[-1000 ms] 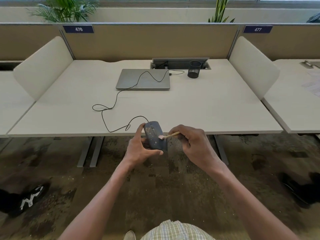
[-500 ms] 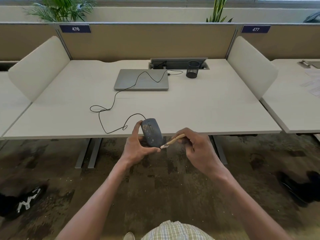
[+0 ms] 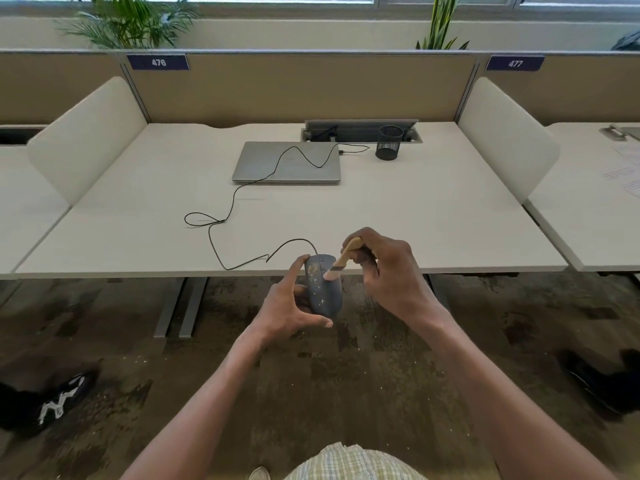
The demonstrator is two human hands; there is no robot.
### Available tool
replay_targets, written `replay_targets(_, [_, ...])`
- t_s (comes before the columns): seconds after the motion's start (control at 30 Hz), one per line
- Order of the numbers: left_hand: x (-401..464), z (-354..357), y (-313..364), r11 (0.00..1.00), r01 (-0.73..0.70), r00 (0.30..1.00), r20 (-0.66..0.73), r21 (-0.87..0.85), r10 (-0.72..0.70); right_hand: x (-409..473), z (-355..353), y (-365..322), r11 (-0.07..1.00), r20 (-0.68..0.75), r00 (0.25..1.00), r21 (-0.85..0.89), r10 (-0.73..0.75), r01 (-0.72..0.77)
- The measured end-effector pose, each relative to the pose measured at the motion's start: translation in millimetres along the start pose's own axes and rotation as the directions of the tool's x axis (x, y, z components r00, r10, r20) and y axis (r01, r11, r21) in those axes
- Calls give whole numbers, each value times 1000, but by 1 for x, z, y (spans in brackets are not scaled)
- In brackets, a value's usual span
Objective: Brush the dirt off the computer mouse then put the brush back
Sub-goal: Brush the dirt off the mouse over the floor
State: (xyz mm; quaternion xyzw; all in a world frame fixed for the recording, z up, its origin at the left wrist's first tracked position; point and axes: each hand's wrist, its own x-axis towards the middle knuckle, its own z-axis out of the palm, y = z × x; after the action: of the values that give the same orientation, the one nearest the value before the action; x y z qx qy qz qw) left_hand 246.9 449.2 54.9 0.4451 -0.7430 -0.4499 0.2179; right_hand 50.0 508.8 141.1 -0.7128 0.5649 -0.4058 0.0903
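A dark grey computer mouse (image 3: 323,292) with pale specks of dirt on its top is held off the front edge of the desk. My left hand (image 3: 287,308) grips it from the left and below, thumb under its near end. My right hand (image 3: 388,271) holds a small wooden-handled brush (image 3: 341,259), its bristle tip touching the upper middle of the mouse. The mouse's black cable (image 3: 235,216) loops over the desk.
On the white desk (image 3: 433,220) lie a closed grey laptop (image 3: 287,162) and a black mesh pen cup (image 3: 389,142) near the rear cable tray. White side dividers flank the desk. Dark shoes show on the carpet at the left and right.
The brush went from the mouse's near end back up to its upper middle, and my right hand rose with it. My left hand keeps the mouse in about the same place.
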Motion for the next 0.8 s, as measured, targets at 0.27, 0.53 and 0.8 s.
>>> replay_targets(0.27, [-7, 2, -4, 1000, 5, 999, 47, -24, -4, 10, 6, 7, 999, -68, 998, -43, 1, -4])
replay_targets(0.53, [-10, 2, 0, 1000, 0, 999, 50, -18, 1, 5, 9, 17, 997, -194, 981, -70, 11, -25])
replay_targets(0.8, [-12, 2, 4, 999, 3, 998, 61, -46, 0, -2, 12, 22, 993, -127, 985, 9, 116, -116])
